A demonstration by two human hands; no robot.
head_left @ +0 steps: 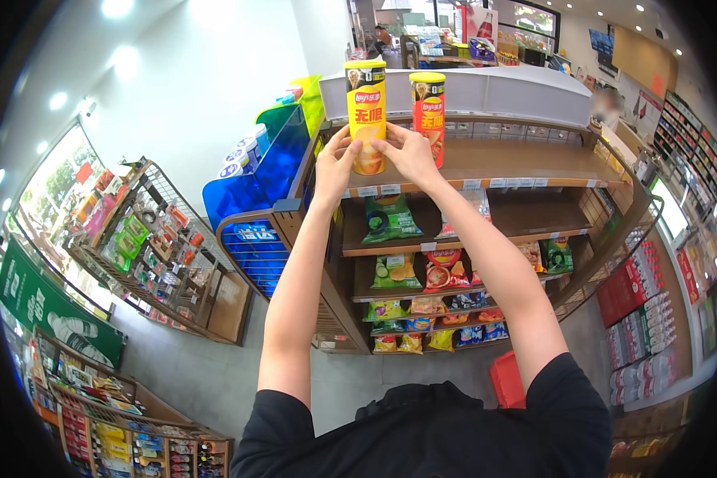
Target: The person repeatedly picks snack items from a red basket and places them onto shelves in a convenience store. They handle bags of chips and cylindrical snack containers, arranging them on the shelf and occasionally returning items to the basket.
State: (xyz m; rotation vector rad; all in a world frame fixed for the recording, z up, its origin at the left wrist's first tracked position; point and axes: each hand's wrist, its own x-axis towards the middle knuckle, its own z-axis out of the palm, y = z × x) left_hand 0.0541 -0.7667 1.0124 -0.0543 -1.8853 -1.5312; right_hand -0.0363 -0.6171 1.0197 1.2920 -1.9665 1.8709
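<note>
Both my hands grip a yellow Lay's chip canister near its lower part, at the left end of the brown top shelf. My left hand is on its left side and my right hand on its right, fingertips against the tube. The canister stands upright; whether its base rests on the shelf I cannot tell. A red Lay's canister with a yellow lid stands upright just to the right, partly behind my right hand. Bagged chips, among them a green bag, lie on the shelf below.
Lower shelves hold several snack bags. A blue display bin with tubs adjoins the rack's left side. Further left stands a wire rack of packaged goods. A red basket sits on the floor, and bottle packs stand at right. Another person is at the far right.
</note>
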